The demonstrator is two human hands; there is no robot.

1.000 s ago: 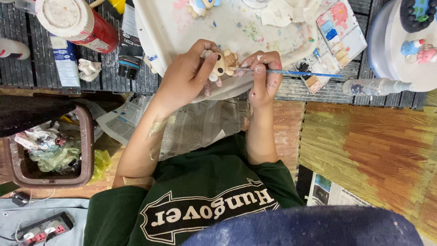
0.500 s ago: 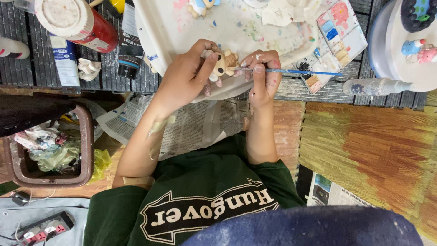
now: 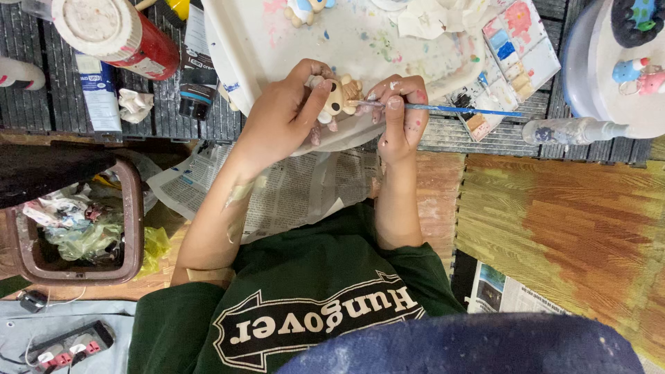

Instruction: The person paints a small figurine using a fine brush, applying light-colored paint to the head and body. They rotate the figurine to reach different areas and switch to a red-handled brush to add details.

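Observation:
My left hand (image 3: pixel 284 111) grips a small tan animal figurine (image 3: pixel 341 95) over the near rim of a white, paint-smeared tray (image 3: pixel 277 34). My right hand (image 3: pixel 400 114), with paint spots on its fingers, pinches a thin blue-handled paintbrush (image 3: pixel 457 109). The brush lies level, its tip touching the figurine and its handle pointing right. Both hands are close together, almost touching around the figurine.
A paint palette (image 3: pixel 519 41) lies right of the tray, with a small spray bottle (image 3: pixel 568 130) beside it. A red can (image 3: pixel 118 31) and paint tubes sit at top left. Newspaper (image 3: pixel 298 187) covers my lap. A brown waste bin (image 3: pixel 69 228) stands left. A round tray with figurines (image 3: pixel 623 104) sits far right.

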